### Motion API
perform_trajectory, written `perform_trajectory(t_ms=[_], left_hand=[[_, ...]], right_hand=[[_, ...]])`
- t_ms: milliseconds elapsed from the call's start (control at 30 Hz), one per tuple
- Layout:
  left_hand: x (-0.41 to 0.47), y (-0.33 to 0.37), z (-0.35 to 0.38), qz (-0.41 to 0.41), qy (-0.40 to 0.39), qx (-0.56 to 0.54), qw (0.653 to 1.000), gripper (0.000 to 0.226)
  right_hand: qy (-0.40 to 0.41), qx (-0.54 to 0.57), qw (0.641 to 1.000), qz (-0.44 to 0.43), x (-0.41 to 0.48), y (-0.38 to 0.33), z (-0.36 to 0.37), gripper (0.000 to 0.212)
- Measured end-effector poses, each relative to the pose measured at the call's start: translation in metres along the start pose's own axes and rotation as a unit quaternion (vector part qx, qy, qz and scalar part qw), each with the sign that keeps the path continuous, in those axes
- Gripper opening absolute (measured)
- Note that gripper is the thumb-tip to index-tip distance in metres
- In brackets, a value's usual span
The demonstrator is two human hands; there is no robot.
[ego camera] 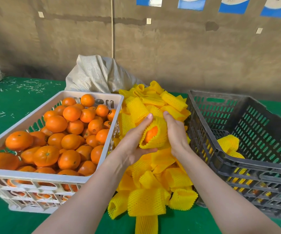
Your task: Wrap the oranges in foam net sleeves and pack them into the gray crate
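Above the heap of yellow sleeves (146, 200), between the white crate (35, 175) and the gray crate (220, 154), your forearms reach forward, palms facing each other. Your left hand (133, 141) and right hand (176, 132) curl closely around one foam net sleeve (160, 125). Its long axis runs away from you and its open mouth faces you (tilted slightly left), showing the orange (150, 134) inside.

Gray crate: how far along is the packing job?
Early. Done: only a few sleeved oranges lie in the gray crate. In hand: the left hand and right hand hold an orange partly inside a foam sleeve. Left: the white crate is heaped with bare oranges, with a pile of spare sleeves beside it.
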State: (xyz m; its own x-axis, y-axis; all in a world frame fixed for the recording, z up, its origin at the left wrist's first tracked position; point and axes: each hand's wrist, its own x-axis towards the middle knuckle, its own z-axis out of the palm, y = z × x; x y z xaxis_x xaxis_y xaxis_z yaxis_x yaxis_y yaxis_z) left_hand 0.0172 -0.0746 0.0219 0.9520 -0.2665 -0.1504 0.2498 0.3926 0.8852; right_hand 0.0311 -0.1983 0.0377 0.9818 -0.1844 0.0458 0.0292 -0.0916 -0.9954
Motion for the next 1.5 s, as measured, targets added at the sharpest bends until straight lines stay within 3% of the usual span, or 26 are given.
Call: perform_trajectory(t_ms=[67, 167, 333, 467, 567, 633, 700, 767, 967, 1067, 1200, 1333, 1433, 1500], left_hand=[[0.004, -0.005, 0.001, 0.008, 0.034, -0.048, 0.998, 0.044], [0.003, -0.007, 0.004, -0.022, 0.054, -0.080, 0.995, 0.052], [0.000, 0.000, 0.003, -0.137, -0.004, -0.162, 0.977, 0.073], [0.000, 0.000, -0.001, -0.142, -0.023, -0.147, 0.979, 0.080], [0.002, 0.003, -0.008, -0.140, -0.004, -0.133, 0.981, 0.078], [0.002, 0.005, -0.011, -0.138, -0.023, -0.129, 0.982, 0.072], [0.002, 0.007, -0.011, -0.135, -0.056, -0.130, 0.981, 0.069], [0.001, 0.006, -0.008, -0.144, -0.058, -0.110, 0.982, 0.075], [-0.003, -0.004, 0.014, -0.075, -0.026, -0.034, 0.996, 0.072], [0.002, -0.007, 0.021, -0.083, 0.010, -0.034, 0.996, 0.073], [0.010, -0.008, 0.018, -0.109, 0.003, -0.005, 0.994, 0.081], [0.018, -0.018, 0.018, -0.049, 0.175, 0.030, 0.983, 0.042], [0.020, -0.031, 0.023, -0.046, 0.145, 0.071, 0.986, 0.025], [0.022, -0.038, 0.027, -0.045, 0.121, 0.101, 0.986, 0.021]], right_hand=[[0.046, -0.033, 0.998, -0.033, -0.001, 0.000, 0.002, 0.049], [0.027, 0.017, 0.999, -0.027, -0.004, 0.006, 0.008, 0.033], [0.036, 0.007, 0.986, -0.160, -0.006, 0.013, 0.005, 0.041], [0.020, -0.035, 0.982, -0.186, -0.009, 0.014, 0.002, 0.020], [-0.139, -0.051, 0.957, -0.250, -0.012, 0.015, -0.011, 0.052], [-0.238, -0.126, 0.914, -0.304, -0.014, 0.015, -0.018, 0.078], [-0.254, -0.225, 0.870, -0.358, -0.016, 0.015, -0.020, 0.092], [-0.207, -0.242, 0.869, -0.378, -0.017, 0.016, -0.020, 0.089], [-0.112, -0.143, 0.957, -0.228, -0.026, 0.015, -0.023, 0.076], [-0.088, -0.099, 0.978, -0.163, -0.024, 0.014, -0.022, 0.073], [-0.071, -0.011, 0.994, -0.085, -0.015, 0.010, -0.031, 0.082], [-0.077, 0.000, 0.995, -0.070, -0.002, 0.005, -0.049, 0.072], [-0.063, 0.016, 0.995, -0.079, 0.007, -0.006, -0.068, 0.075], [-0.046, 0.032, 0.992, -0.114, 0.015, -0.018, -0.087, 0.056]])
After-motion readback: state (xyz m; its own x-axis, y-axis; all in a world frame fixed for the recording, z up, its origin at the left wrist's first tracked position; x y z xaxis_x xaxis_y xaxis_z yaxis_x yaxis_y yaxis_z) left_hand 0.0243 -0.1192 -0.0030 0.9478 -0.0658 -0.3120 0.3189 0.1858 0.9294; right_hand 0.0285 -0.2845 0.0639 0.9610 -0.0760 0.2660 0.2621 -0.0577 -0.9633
